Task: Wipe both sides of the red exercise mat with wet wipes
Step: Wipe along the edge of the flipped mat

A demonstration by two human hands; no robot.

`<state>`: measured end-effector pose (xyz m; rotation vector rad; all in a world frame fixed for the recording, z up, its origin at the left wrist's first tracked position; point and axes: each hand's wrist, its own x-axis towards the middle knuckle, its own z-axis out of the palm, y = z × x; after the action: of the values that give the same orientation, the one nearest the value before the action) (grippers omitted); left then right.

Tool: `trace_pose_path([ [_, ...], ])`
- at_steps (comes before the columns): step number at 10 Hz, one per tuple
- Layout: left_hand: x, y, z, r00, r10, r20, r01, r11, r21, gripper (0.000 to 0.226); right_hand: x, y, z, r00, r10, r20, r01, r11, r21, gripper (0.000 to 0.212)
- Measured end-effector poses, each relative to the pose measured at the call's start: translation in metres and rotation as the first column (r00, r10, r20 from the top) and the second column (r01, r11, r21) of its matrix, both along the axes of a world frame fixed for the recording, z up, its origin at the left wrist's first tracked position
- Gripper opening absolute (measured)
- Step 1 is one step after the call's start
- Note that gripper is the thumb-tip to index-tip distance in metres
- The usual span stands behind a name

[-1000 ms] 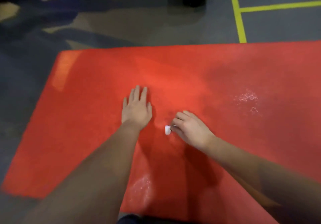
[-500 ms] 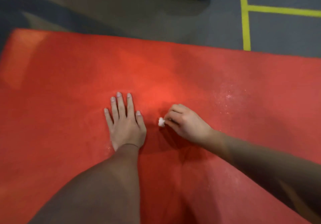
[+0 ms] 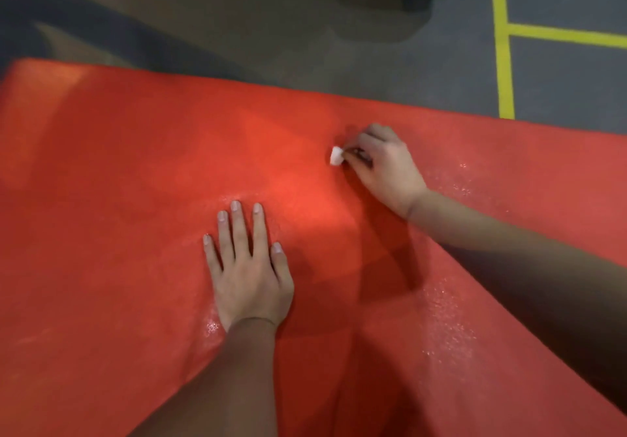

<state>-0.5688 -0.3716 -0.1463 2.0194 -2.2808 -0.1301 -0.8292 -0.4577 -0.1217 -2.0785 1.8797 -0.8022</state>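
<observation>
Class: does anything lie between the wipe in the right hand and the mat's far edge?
Nothing visible does. The right hand pinches the wipe against the red mat, and only mat surface shows from there to the far edge. The left hand lies flat nearer the person, outside that path.

I saw the red mat [image 3: 135, 199] lay spread flat, glistening wet in patches; the small white wipe [image 3: 336, 156], wadded tight, touched it near the far edge.
</observation>
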Motion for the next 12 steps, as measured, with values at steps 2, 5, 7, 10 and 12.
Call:
trace_pose_path([
  [2, 0.001, 0.0, 0.001, 1.0, -0.012, 0.003, 0.012, 1.0, -0.027, 0.066, -0.008, -0.02, -0.003, 0.962, -0.264, -0.063, 0.26, 0.963, -0.075, 0.011],
  [5, 0.001, -0.002, -0.001, 1.0, -0.004, -0.012, 0.004, 0.999, -0.032, 0.067, -0.044, -0.076, -0.006, 0.902, -0.387, -0.193, 0.391, 0.92, -0.016, 0.027],
  [7, 0.001, -0.002, -0.001, 1.0, -0.01, 0.007, 0.011, 1.0, -0.029, 0.067, -0.029, -0.034, -0.002, 0.902, -0.415, -0.118, 0.415, 0.91, -0.027, 0.026],
  [10, 0.0, -0.001, 0.0, 1.0, 0.01, -0.006, -0.01, 0.999, -0.034, 0.068, -0.033, -0.04, 0.004, 0.902, -0.405, -0.147, 0.415, 0.909, 0.041, 0.018],
  [12, -0.003, -0.003, 0.003, 1.0, 0.01, -0.008, -0.011, 0.999, -0.033, 0.07, 0.022, 0.052, 0.001, 0.899, -0.437, -0.028, 0.438, 0.898, 0.044, 0.016],
])
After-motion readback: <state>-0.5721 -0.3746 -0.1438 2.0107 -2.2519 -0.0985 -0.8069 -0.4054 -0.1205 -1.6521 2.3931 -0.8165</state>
